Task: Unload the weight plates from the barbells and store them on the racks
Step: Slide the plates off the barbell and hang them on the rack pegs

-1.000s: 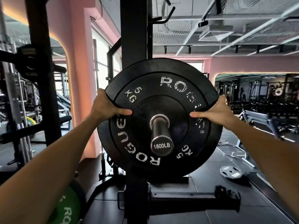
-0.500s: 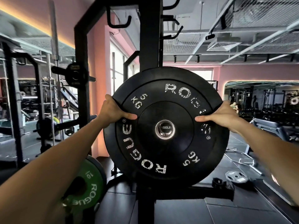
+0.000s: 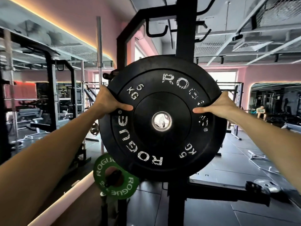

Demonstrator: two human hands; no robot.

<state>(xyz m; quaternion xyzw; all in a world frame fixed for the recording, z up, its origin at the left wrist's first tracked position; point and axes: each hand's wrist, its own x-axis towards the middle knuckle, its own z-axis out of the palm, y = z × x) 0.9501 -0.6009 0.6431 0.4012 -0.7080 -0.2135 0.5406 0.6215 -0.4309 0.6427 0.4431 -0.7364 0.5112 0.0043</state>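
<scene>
A round black rubber weight plate (image 3: 162,118), marked "ROGUE" and "5 KG" in worn white lettering, is held upright at chest height, facing the camera, in front of a black steel rack upright (image 3: 184,30). Its bright metal centre ring (image 3: 161,121) shows no bar through it; a distorted reflection fills the hole.

The left hand (image 3: 106,101) grasps the plate's left edge, thumb laid flat across the face and pointing toward the centre, the remaining fingers wrapped out of sight behind the rim. The right hand (image 3: 218,106) grasps the right edge in the same manner, thumb on the face, fingers hidden behind.

Below and left of the black plate, a smaller green rubber plate (image 3: 128,185) with white "ROGUE" lettering sits low on the rack, partly covered by the black plate's lower edge. Right of the black plate, a small grey metal plate (image 3: 267,186) lies blurred on the dark floor. Far right of the plate, a seated person (image 3: 260,111) is visible in the background.
</scene>
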